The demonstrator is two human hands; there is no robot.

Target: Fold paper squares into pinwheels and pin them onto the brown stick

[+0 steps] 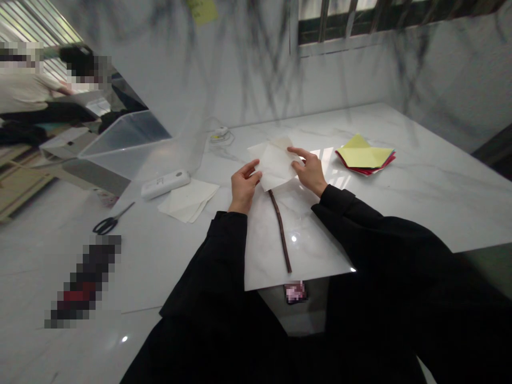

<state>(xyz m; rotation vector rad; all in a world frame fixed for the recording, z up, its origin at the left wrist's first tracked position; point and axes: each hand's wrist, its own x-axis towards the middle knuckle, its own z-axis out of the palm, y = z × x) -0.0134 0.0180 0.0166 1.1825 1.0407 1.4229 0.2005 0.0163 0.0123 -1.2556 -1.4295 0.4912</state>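
Head view:

- Hidden or unclear: a white sheet of paper (pixel 275 164) covers the top end of a thin dark stick (pixel 281 232), so the contact between them cannot be seen. Several patches at 9 and 7 o'clock, and one below the table edge, are blurred out. Black sleeves fill the frame from 5 to 7 o'clock.
- The left hand (pixel 243 186) pinches the sheet's left edge, thumb and fingers closed on the paper. The right hand (pixel 309 169) rests on the sheet's right side, index finger stretched out flat, the other fingers curled. The sheet lies on the white marble table (pixel 420 181), just above centre, between both hands.
- Edges and room: the stick runs from under the sheet toward 6 o'clock, ending near the table's front edge. Bare tabletop lies open at 4 o'clock.
- A stack of coloured papers (pixel 366 157), yellow on top, sits at 2 o'clock, well apart from the right hand.
- At 9 o'clock lie white sheets (pixel 188 200), a white remote-like device (pixel 166 184) and scissors (pixel 110 221).
- Container: a clear plastic box (pixel 132 141) at 10 o'clock; its contents cannot be made out.
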